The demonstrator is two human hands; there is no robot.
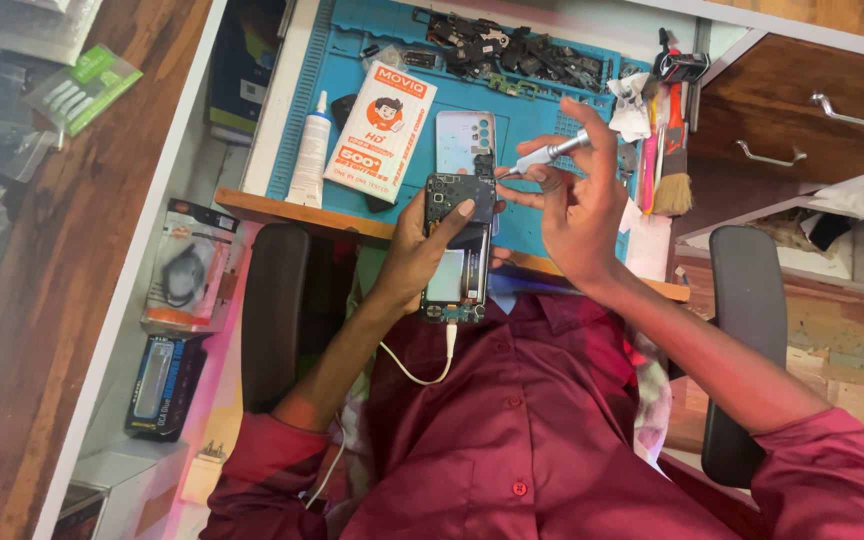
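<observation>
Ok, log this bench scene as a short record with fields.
left hand: holds opened phone, back cover off, white cable plugged in at its lower end
right hand: grips silver screwdriver, tip at phone's upper edge
work surface: blue mat
on mat: white glue tube, pale back cover, dark loose parts
mat's right edge: brush

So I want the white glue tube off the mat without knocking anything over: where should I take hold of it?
Judging from the head view, grip the white tube around its wide lower body, not the thin nozzle pointing up the mat. Come from its left, over the blue mat's edge: the white and orange packet lies close on its right. Both hands are busy, the left hand on the opened phone, the right hand on the screwdriver.
</observation>
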